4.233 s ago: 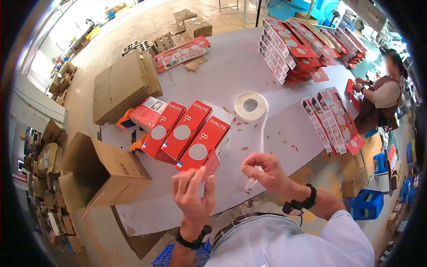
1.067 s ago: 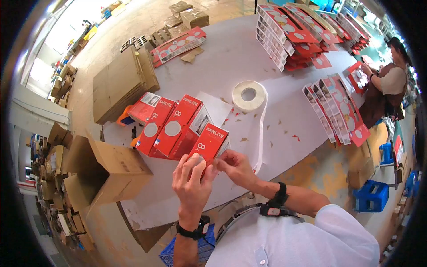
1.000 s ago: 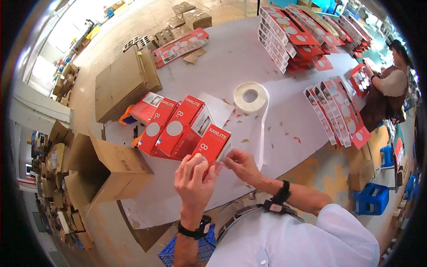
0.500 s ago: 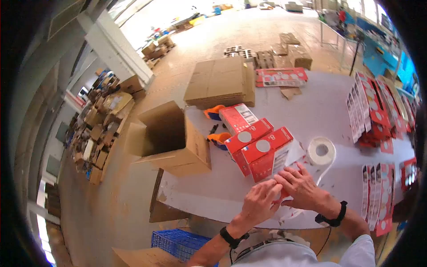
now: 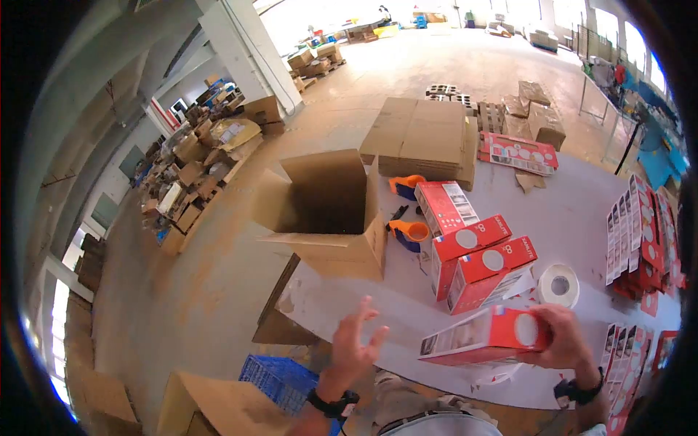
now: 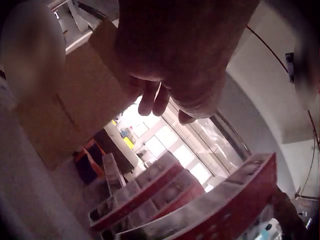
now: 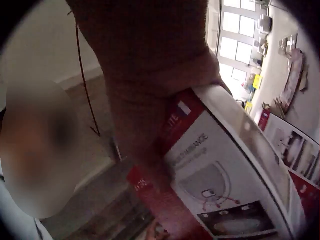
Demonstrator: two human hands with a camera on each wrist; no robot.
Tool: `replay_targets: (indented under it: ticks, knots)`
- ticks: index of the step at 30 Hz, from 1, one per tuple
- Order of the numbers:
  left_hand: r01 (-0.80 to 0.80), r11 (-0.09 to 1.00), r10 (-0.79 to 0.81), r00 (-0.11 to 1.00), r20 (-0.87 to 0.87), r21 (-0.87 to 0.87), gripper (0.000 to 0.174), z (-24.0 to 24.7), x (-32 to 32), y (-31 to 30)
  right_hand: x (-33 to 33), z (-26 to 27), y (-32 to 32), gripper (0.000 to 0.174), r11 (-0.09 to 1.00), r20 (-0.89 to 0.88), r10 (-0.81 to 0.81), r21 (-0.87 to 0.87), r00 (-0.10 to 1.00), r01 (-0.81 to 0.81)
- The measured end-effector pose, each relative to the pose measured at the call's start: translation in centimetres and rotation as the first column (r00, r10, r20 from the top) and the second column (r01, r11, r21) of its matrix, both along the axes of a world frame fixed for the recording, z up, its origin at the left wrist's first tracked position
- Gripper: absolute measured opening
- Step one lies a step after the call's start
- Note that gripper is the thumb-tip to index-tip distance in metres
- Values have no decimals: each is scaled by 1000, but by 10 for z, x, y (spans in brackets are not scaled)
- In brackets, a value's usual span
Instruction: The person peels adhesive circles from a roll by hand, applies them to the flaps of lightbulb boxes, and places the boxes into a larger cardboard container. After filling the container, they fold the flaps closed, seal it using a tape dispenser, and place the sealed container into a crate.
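My right hand [image 5: 566, 340] grips one end of a red and white XANLITE box [image 5: 472, 336], which lies sideways low over the near part of the table. In the right wrist view its thumb and palm wrap round the end of that box [image 7: 210, 165], beside a printed white panel. To the left of the box, my left hand [image 5: 355, 347] is raised with fingers spread and holds nothing. The left wrist view shows that hand [image 6: 170, 75] dark against the light, apart from the red boxes [image 6: 145, 190] below it. Three more red boxes [image 5: 488, 270] stand together just beyond.
An open cardboard carton [image 5: 331, 251] stands at the table's left edge. Orange-and-blue tape dispensers [image 5: 408, 231], a white label roll [image 5: 558, 285] and flat cardboard [image 5: 418, 138] lie on the table [image 5: 320, 294]. Red packaging stacks [image 5: 632, 240] stand right; a blue crate [image 5: 280, 381] is below.
The head view has swung left. The red box, earlier between both hands while they worked at its end, is now turned sideways in the right hand. The left hand has let go and moved left.
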State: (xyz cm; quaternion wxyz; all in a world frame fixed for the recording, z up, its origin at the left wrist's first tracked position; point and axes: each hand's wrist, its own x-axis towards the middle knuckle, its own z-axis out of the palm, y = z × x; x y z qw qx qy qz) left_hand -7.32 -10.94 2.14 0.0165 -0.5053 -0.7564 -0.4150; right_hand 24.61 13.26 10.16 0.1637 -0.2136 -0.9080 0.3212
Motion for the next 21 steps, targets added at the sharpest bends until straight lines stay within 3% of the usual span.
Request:
replay_targets:
  ticks: [2, 5, 7, 10, 11, 14, 15, 21]
  knots:
    - [-50, 998, 49, 999, 11, 43, 71, -4, -36, -6, 5, 22, -12, 78, 971, -193, -185, -189, 964, 148]
    - [-30, 989, 31, 1000, -5, 142, 74, -10, -90, -2, 7, 39, -40, 80, 917, -420, -370, -309, 829, 253]
    - [23, 982, -6, 996, -89, 187, 75, -13, -127, 5, -4, 42, -63, 81, 901, -542, -419, -344, 728, 263]
    - [67, 990, -69, 998, 12, 123, 76, 6, -169, 19, -43, 45, -84, 83, 896, -646, -439, -372, 624, 244]
    - [36, 989, -42, 998, 42, 142, 60, 19, -178, 27, -62, 48, -85, 84, 896, -666, -439, -377, 603, 236]
    - [113, 987, -88, 975, -203, 115, 38, 10, -217, 32, -122, 55, -82, 86, 899, -688, -427, -393, 586, 193]
    - [120, 976, -98, 988, -122, 183, 21, 15, -220, 33, -143, 57, -79, 86, 901, -687, -419, -398, 594, 175]
    - [180, 960, -197, 979, 61, 214, 28, 27, -258, -12, -265, 89, -49, 90, 952, -638, -259, -298, 725, 77]
